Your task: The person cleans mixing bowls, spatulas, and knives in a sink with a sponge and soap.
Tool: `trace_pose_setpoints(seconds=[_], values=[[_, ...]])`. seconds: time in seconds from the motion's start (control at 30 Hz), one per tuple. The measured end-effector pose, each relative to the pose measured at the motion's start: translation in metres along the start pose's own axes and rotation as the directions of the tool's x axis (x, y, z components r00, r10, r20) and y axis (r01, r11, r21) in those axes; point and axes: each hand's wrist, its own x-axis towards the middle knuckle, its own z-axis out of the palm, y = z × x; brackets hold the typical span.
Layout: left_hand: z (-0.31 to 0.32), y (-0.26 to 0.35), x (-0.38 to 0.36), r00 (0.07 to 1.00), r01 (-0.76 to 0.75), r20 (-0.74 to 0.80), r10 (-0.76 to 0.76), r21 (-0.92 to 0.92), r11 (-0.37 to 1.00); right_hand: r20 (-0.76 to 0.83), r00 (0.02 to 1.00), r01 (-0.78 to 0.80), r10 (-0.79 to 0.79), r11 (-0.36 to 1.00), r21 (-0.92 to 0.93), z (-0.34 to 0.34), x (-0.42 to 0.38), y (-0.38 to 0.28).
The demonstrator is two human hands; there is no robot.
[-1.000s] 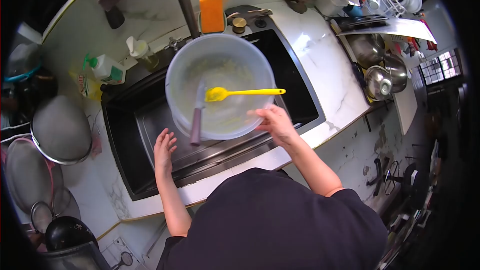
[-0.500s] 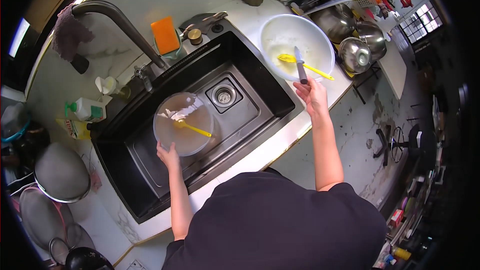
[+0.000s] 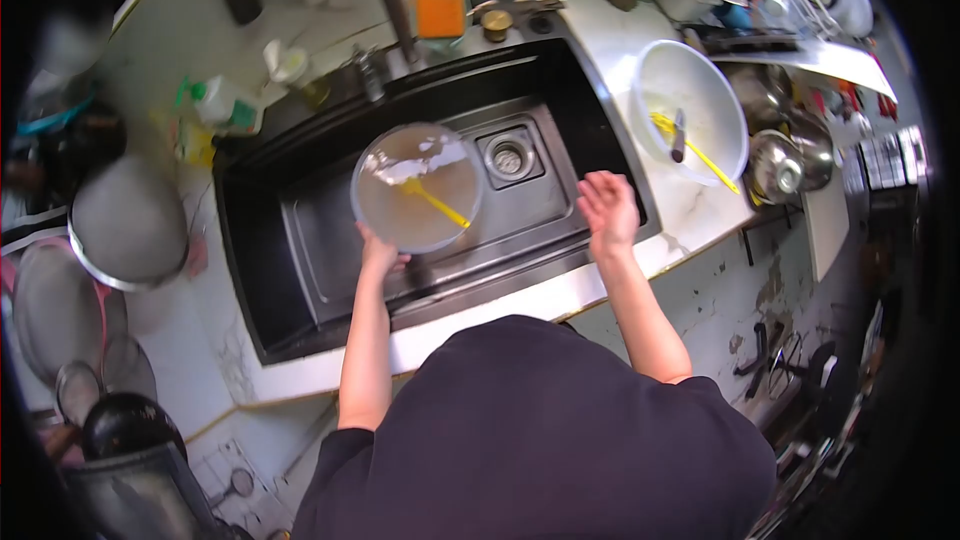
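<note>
In the sink (image 3: 315,245) is a round bowl of cloudy liquid (image 3: 395,215), with a yellow-handled utensil (image 3: 440,204) in it. My left hand (image 3: 380,252) has its fingers around the near rim of that bowl. Over the sink's right edge, my right hand (image 3: 609,212) is raised with fingers apart and nothing in it. A white bowl (image 3: 715,90) stands on the counter to the right, holding a dark-handled knife (image 3: 679,138) and a yellow utensil (image 3: 712,160).
A faucet (image 3: 388,0) rises behind the sink, with an orange sponge (image 3: 439,4) beside it. Metal bowls (image 3: 775,166) lie at the right. Round pans (image 3: 128,220) and a soap bottle (image 3: 228,105) are at the left.
The view has turned and shifted. My right hand has let go of the knife, which now lies in the white bowl, and has moved back toward the sink. My left hand stays at the liquid bowl.
</note>
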Motion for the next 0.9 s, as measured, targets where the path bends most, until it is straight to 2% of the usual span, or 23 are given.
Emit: trace_pose_setpoints(seconds=[0.03, 0.07, 0.1, 0.13, 0.17, 0.2, 0.23, 0.27, 0.3, 0.33, 0.4, 0.43, 0.5, 0.53, 0.6, 0.67, 0.73, 0.77, 0.8, 0.83, 0.87, 0.9], values=[[0.0, -0.001, 0.003, 1.0, -0.014, -0.018, 0.015, 0.036, 0.999, 0.115, 0.991, -0.04, 0.062, 0.982, -0.185, 0.013, -0.007, 0.02], [0.0, -0.004, 0.005, 0.999, -0.035, -0.037, 0.038, 0.078, 0.996, 0.227, 0.966, -0.009, 0.122, 0.897, -0.443, 0.031, -0.017, 0.033], [0.0, -0.006, 0.007, 0.996, -0.061, -0.054, 0.068, 0.12, 0.991, 0.473, 0.861, 0.202, 0.188, 0.727, -0.656, 0.041, -0.019, 0.049], [-0.001, -0.007, 0.007, 0.996, -0.045, -0.074, 0.053, 0.105, 0.993, 0.597, 0.738, 0.293, 0.315, 0.648, -0.703, 0.05, -0.018, 0.071], [-0.001, -0.007, 0.006, 0.994, -0.059, -0.09, 0.069, 0.115, 0.992, 0.657, 0.638, 0.465, 0.402, 0.478, -0.745, 0.062, -0.023, 0.086], [-0.002, -0.005, 0.006, 0.991, -0.076, -0.101, 0.09, 0.13, 0.989, 0.753, 0.496, 0.658, 0.434, 0.379, -0.651, 0.07, -0.023, 0.106], [-0.003, -0.003, 0.006, 0.99, -0.071, -0.108, 0.085, 0.122, 0.99, 0.741, 0.43, 0.79, 0.516, 0.182, -0.585, 0.082, -0.028, 0.118], [-0.004, -0.001, 0.008, 0.989, -0.051, -0.129, 0.068, 0.132, 0.99, 0.741, 0.376, 0.846, 0.556, 0.121, -0.52, 0.092, -0.03, 0.134], [-0.006, 0.001, 0.008, 0.988, -0.031, -0.149, 0.052, 0.143, 0.989, 0.742, 0.369, 0.85, 0.559, 0.12, -0.513, 0.097, -0.031, 0.147], [-0.009, -0.001, 0.012, 0.987, -0.03, -0.155, 0.051, 0.135, 0.99, 0.724, 0.371, 0.873, 0.581, 0.046, -0.485, 0.104, -0.034, 0.154], [-0.015, -0.007, 0.02, 0.966, -0.02, -0.24, 0.095, 0.297, 0.955, 0.681, 0.38, 0.895, 0.626, -0.061, -0.443, 0.112, -0.033, 0.166], [-0.015, -0.009, 0.023, 0.964, -0.017, -0.248, 0.091, 0.287, 0.958, 0.682, 0.37, 0.9, 0.631, -0.061, -0.431, 0.113, -0.027, 0.171], [-0.012, -0.015, 0.027, 0.946, -0.027, -0.296, 0.135, 0.342, 0.939, 0.679, 0.424, 0.898, 0.6, -0.18, -0.402, 0.11, -0.014, 0.178], [-0.013, -0.01, 0.02, 0.945, -0.022, -0.3, 0.129, 0.336, 0.942, 0.677, 0.419, 0.9, 0.605, -0.18, -0.396, 0.11, -0.007, 0.181], [-0.016, 0.008, 0.0, 0.98, 0.031, -0.198, -0.002, 0.14, 0.99, 0.708, 0.481, 0.876, 0.516, -0.293, -0.382, 0.109, 0.007, 0.185], [-0.015, -0.002, 0.011, 0.978, 0.017, -0.208, 0.022, 0.184, 0.983, 0.705, 0.517, 0.855, 0.485, -0.264, -0.446, 0.116, 0.023, 0.189], [-0.012, -0.006, 0.014, 0.974, 0.002, -0.219, 0.05, 0.23, 0.973, 0.713, 0.582, 0.806, 0.391, -0.158, -0.571, 0.126, 0.03, 0.188], [-0.011, -0.004, 0.012, 0.959, -0.007, -0.264, 0.101, 0.335, 0.942, 0.713, 0.582, 0.805, 0.39, -0.158, -0.571, 0.128, 0.03, 0.182], [-0.011, -0.002, 0.009, 0.94, -0.009, -0.302, 0.156, 0.436, 0.9, 0.703, 0.56, 0.826, 0.439, -0.223, -0.519, 0.129, 0.031, 0.175], [-0.009, -0.006, 0.013, 0.94, -0.009, -0.304, 0.157, 0.437, 0.899, 0.689, 0.538, 0.842, 0.486, -0.283, -0.459, 0.132, 0.029, 0.165], [-0.007, -0.012, 0.016, 0.918, -0.016, -0.337, 0.207, 0.49, 0.871, 0.691, 0.536, 0.844, 0.485, -0.281, -0.457, 0.127, 0.034, 0.17], [-0.006, -0.016, 0.02, 0.894, -0.017, -0.369, 0.255, 0.54, 0.841, 0.823, 0.531, 0.829, 0.2, -0.325, -0.456, 0.119, 0.04, 0.178]])
